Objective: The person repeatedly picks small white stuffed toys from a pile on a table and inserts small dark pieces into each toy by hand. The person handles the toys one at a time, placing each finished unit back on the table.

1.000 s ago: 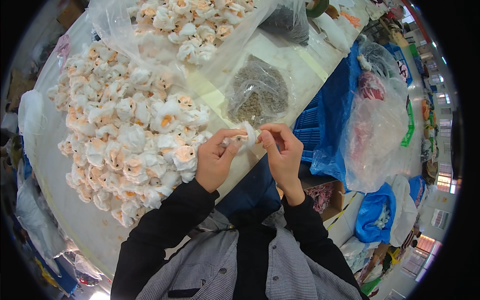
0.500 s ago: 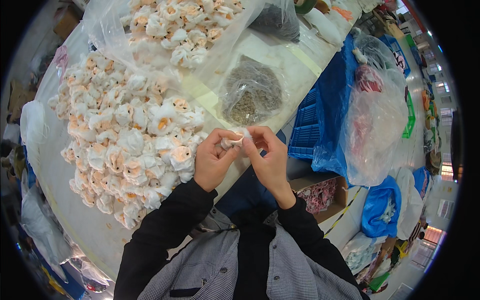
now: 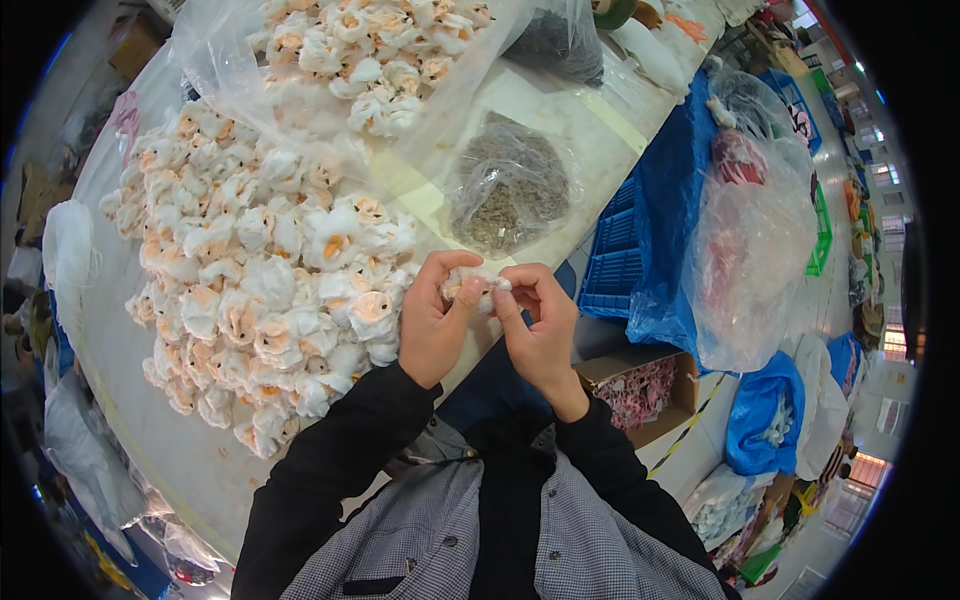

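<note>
At the table's near edge, in front of the person's body, a small white and peach piece (image 3: 494,284) sits between the two hands, mostly hidden by the fingers. The left hand (image 3: 434,328) pinches it between thumb and curled fingers; the right hand (image 3: 543,330) grips its right end the same way, so the hands are close together, joined by the piece. Both wrists come out of black sleeves (image 3: 345,435).

Just left of the left hand, a broad pile (image 3: 260,290) of similar fluffy pieces covers much of the table (image 3: 115,340), many with dark dots and some with orange patches. Beyond the hands lies a clear bag of brownish grains (image 3: 508,190), with a pale yellow strip (image 3: 425,205) beside it. Farther off are more fluffy pieces (image 3: 375,50) in clear plastic and a dark bag (image 3: 560,45).

Right of the table stand a blue crate (image 3: 608,270), blue sheeting (image 3: 668,210) and a big clear sack (image 3: 745,265). Below the crate, an open carton (image 3: 683,408) holds pink bits (image 3: 638,393); a blue bag (image 3: 745,440) lies farther right.
</note>
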Action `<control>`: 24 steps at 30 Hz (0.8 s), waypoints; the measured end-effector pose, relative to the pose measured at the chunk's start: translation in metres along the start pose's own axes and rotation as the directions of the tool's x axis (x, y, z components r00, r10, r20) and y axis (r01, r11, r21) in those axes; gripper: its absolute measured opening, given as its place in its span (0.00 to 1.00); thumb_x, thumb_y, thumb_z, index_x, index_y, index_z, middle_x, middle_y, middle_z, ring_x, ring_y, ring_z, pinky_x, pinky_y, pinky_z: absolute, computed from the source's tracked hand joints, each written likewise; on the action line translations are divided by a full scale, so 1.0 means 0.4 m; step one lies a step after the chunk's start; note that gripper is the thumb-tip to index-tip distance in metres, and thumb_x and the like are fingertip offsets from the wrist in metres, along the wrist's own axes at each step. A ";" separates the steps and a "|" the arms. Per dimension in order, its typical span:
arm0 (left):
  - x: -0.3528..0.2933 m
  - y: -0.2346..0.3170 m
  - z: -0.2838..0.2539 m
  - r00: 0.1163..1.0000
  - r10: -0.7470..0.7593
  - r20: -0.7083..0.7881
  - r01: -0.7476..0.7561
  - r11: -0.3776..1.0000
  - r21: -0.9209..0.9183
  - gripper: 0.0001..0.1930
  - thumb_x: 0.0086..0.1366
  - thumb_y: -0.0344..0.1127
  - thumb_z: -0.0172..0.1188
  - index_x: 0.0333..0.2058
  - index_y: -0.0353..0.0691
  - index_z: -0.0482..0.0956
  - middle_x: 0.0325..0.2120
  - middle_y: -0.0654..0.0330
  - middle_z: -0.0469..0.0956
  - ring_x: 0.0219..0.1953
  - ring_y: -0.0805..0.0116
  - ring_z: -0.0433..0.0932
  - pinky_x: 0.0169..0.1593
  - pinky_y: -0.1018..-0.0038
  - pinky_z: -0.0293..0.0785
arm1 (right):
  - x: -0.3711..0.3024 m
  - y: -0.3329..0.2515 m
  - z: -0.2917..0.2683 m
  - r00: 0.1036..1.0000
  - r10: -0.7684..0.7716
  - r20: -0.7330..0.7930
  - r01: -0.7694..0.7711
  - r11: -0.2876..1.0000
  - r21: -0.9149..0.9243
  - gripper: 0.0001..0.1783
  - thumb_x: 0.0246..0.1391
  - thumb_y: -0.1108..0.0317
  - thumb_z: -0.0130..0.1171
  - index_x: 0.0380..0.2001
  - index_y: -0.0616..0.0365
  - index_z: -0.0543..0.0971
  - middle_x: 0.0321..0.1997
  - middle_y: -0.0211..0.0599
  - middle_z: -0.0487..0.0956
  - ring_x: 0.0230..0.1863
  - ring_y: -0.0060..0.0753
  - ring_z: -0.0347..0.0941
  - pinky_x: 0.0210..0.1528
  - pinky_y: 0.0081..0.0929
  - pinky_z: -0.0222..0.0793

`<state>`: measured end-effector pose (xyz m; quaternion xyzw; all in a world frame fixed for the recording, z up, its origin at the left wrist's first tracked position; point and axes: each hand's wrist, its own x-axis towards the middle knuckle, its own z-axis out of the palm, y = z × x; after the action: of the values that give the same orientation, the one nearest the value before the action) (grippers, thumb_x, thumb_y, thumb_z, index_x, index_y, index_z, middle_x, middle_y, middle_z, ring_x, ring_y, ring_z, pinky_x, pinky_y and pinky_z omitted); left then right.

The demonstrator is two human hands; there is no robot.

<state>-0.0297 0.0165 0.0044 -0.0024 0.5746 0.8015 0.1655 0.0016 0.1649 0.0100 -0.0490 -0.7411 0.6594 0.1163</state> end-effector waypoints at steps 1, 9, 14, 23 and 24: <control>0.001 0.000 -0.002 1.000 0.011 0.002 -0.011 1.000 -0.005 0.15 0.76 0.29 0.60 0.57 0.35 0.73 0.51 0.59 0.77 0.44 0.80 0.79 0.43 0.82 0.77 | -0.001 -0.001 0.002 1.000 -0.005 -0.013 0.005 1.000 -0.005 0.05 0.65 0.76 0.65 0.40 0.66 0.79 0.38 0.36 0.82 0.36 0.25 0.82 0.41 0.24 0.80; 0.004 0.003 -0.010 0.993 0.076 0.095 -0.082 0.995 0.061 0.19 0.72 0.27 0.63 0.59 0.36 0.72 0.53 0.59 0.77 0.31 0.90 0.70 0.29 0.87 0.64 | 0.004 0.002 -0.006 0.996 -0.024 -0.088 0.019 0.998 -0.053 0.07 0.65 0.74 0.65 0.41 0.66 0.79 0.38 0.36 0.83 0.38 0.21 0.81 0.43 0.22 0.80; 0.005 -0.004 -0.014 0.988 0.069 0.138 -0.074 0.997 0.031 0.20 0.71 0.24 0.63 0.60 0.36 0.71 0.55 0.59 0.76 0.28 0.92 0.67 0.27 0.87 0.61 | 0.005 0.003 -0.014 0.996 -0.005 -0.090 -0.003 0.997 -0.079 0.07 0.66 0.73 0.64 0.42 0.65 0.79 0.39 0.35 0.83 0.38 0.21 0.81 0.43 0.22 0.78; 0.004 0.015 -0.010 0.982 0.010 0.189 -0.007 1.000 -0.014 0.22 0.69 0.21 0.63 0.59 0.37 0.70 0.52 0.60 0.74 0.29 0.91 0.68 0.28 0.88 0.62 | 0.006 0.005 -0.020 0.997 -0.011 -0.073 0.000 0.990 -0.139 0.06 0.68 0.73 0.63 0.42 0.64 0.78 0.39 0.31 0.81 0.39 0.17 0.79 0.43 0.19 0.76; 0.005 0.008 -0.010 0.981 0.015 0.192 -0.009 0.999 -0.034 0.21 0.69 0.21 0.63 0.59 0.37 0.70 0.51 0.60 0.74 0.28 0.91 0.68 0.28 0.88 0.62 | 0.007 0.004 -0.021 0.998 -0.002 -0.069 -0.008 0.989 -0.149 0.06 0.68 0.73 0.63 0.42 0.64 0.78 0.39 0.31 0.81 0.39 0.17 0.79 0.42 0.19 0.76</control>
<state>-0.0332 0.0125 0.0056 0.0759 0.5427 0.8083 0.2156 0.0006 0.1738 0.0098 -0.0814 -0.7838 0.6003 0.1367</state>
